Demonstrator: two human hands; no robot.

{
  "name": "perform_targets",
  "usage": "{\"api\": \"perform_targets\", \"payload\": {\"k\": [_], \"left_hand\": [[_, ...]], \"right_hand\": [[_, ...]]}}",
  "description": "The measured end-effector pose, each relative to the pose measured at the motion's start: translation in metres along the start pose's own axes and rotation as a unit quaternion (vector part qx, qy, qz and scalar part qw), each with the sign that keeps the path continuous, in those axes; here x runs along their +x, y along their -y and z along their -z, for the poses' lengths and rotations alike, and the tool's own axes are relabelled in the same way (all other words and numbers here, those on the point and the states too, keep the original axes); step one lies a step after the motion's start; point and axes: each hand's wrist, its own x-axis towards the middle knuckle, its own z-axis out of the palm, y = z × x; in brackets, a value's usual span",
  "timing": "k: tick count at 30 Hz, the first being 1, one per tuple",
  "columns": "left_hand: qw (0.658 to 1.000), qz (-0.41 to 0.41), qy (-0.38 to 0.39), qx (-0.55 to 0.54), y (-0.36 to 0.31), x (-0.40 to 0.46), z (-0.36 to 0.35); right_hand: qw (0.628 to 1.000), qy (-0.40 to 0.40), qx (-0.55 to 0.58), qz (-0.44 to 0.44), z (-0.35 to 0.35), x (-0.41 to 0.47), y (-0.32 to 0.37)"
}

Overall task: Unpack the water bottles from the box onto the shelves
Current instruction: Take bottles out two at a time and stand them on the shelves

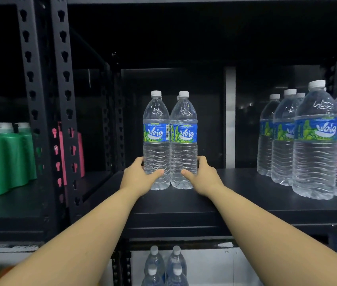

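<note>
Both hands — left (140,174), right (202,174) — grasp upright bottles (169,141) standing on the shelf (246,188).

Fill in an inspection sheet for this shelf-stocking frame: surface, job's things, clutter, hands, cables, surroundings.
Surface: black shelf, dark and bare between the bottle groups.
Job's things: middle water bottles upright, side by side, more caps just behind; right-side water bottles upright in rows; lower bottles on the shelf below. The box is not in view.
Clutter: nothing seen on this shelf.
Hands: left hand grips the left front bottle low down; right hand grips the right front bottle low down.
Cables: nothing seen.
Surroundings: black slotted rack posts; green packs and a pink item in the bay to the left.
</note>
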Motion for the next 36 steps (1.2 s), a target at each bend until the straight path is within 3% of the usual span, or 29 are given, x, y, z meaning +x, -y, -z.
{"api": "perform_targets", "payload": {"k": [11, 17, 22, 28, 36], "left_hand": [[0.988, 0.027, 0.075, 0.133, -0.012, -0.02, 0.019], [0.97, -0.059, 0.039, 0.232, -0.027, -0.067, 0.034], [0.961, -0.074, 0.036, 0.265, -0.033, -0.123, 0.045], [0.957, -0.075, 0.02, 0.278, -0.033, -0.216, 0.046], [0.957, 0.016, 0.04, 0.287, -0.005, -0.348, 0.022]], "right_hand": [[0.997, 0.052, -0.058, -0.031, 0.015, -0.021, 0.006], [0.987, 0.05, -0.136, 0.063, 0.033, -0.056, 0.002], [0.976, 0.046, -0.171, 0.128, 0.045, -0.1, -0.009], [0.947, 0.061, -0.158, 0.273, 0.044, -0.182, -0.037], [0.949, 0.174, -0.113, 0.239, 0.021, -0.283, -0.1]]}}
